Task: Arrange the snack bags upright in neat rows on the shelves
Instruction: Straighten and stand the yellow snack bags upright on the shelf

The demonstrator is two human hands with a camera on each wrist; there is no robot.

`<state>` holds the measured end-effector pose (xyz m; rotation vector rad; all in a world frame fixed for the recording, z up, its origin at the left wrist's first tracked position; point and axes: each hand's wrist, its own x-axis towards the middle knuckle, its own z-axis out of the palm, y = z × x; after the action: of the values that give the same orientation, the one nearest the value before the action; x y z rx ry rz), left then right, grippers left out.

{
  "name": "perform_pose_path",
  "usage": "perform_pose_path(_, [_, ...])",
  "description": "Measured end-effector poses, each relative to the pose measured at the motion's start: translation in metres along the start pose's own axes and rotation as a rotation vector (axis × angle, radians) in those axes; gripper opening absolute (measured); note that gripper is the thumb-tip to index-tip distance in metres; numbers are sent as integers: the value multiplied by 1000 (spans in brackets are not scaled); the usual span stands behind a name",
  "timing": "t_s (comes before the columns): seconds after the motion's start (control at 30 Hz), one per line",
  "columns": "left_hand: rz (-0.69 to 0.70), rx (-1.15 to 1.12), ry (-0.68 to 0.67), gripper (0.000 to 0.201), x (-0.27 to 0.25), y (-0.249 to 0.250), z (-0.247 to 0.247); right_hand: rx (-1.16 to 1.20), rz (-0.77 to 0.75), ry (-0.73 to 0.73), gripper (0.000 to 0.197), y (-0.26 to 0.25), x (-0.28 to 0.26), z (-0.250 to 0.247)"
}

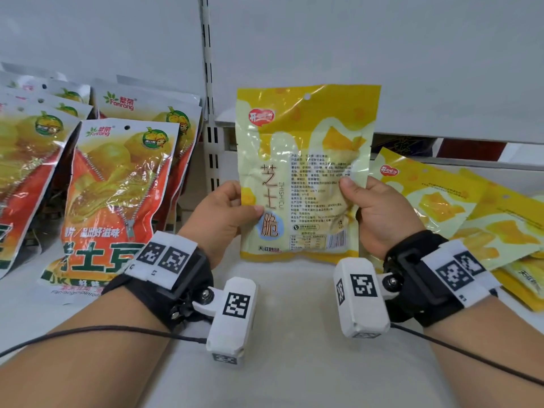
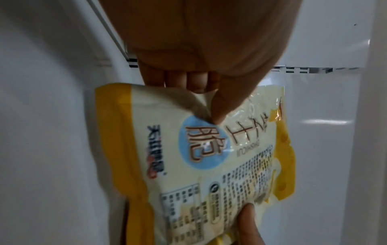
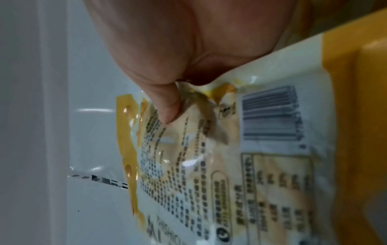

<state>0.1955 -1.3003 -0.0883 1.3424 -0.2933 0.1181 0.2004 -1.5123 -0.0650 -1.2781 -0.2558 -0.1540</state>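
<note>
A yellow and cream cheese snack bag [image 1: 303, 172] stands upright on the white shelf [image 1: 288, 334], held by both hands. My left hand [image 1: 232, 210] pinches its left edge, thumb in front, fingers behind. My right hand [image 1: 374, 207] pinches its right edge the same way. In the left wrist view the thumb [image 2: 222, 106] presses on the bag [image 2: 209, 157] and a finger of the other hand [image 2: 249, 220] shows at the bottom. The right wrist view shows the thumb [image 3: 167, 106] dug into the bag [image 3: 230, 165] near its barcode.
Several orange and white potato chip bags [image 1: 117, 195] lean in rows at the left, beyond a slotted upright [image 1: 210, 113]. More yellow cheese bags [image 1: 459, 210] lie flat in a loose pile at the right. The shelf's white back wall [image 1: 412, 54] stands close behind.
</note>
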Motion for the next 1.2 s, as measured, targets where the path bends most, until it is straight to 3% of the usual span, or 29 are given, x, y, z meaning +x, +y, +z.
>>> perform_pose_path(0.13, [59, -145, -60, 33, -3, 4, 5, -67, -5, -27, 12, 3, -3, 6])
perform_pose_path(0.23, [65, -187, -13, 28, -3, 4, 6, 6, -53, -66, 23, 0, -5, 9])
perform_pose_path(0.4, [73, -183, -19, 28, -2, 5, 5, 55, -122, -29, 9, -5, -7, 11])
perform_pose_path(0.83, [106, -162, -7, 21, 0, 0, 2, 103, -161, -43, 16, -12, -7, 11])
perform_pose_path(0.93, [113, -187, 43, 14, 2, 1, 1, -9, -159, 59, 11, -10, -6, 10])
perform_pose_path(1.03, [142, -215, 60, 23, 3, 5, 1, -197, -179, 187, 17, -8, -4, 5])
perform_pose_path(1.2, [186, -123, -14, 32, -2, 11, 5, -231, -228, 158, 18, -11, -8, 7])
